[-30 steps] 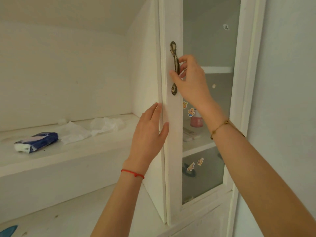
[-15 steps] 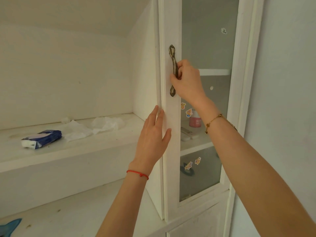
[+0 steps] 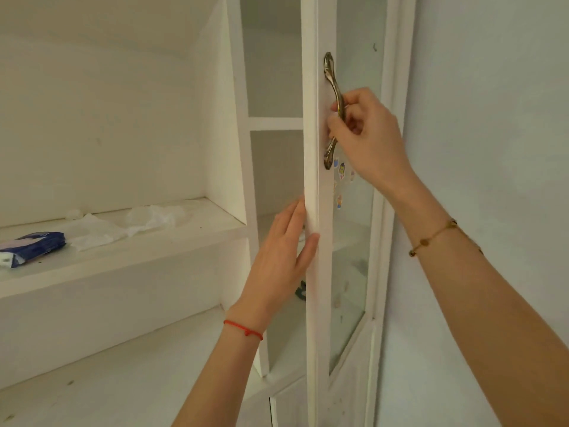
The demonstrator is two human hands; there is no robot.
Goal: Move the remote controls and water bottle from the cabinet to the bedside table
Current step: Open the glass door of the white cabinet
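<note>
1. White-painted cabinet point(image 3: 229, 124) fills the middle of the view, and its glass-paned door point(image 3: 318, 272) stands ajar, swung out so that its tall edge faces the camera. The door's long axis runs straight up and down.
2. Beside it on the left, a white shelf point(image 3: 123, 251) carries crumpled clear plastic point(image 3: 123, 224) and a blue pack of tissues point(image 3: 29, 248) lying on its side, well apart from the door.
3. Right hand point(image 3: 366, 140) — fingers curled round the brass handle point(image 3: 334, 109), which stands upright on the door's frame. A gold bracelet point(image 3: 431, 238) sits on that wrist.
4. Left hand point(image 3: 283, 260) is spread flat, straight fingers pointing up and resting against the door's near edge, thumb on its face. A red string point(image 3: 243, 329) circles that wrist.
5. Small cartoon stickers point(image 3: 341, 174) dot the glass just below the handle.
6. Remote controls and water bottle — the door and left hand stand in front of the cabinet's middle shelf, so I cannot make them out.
</note>
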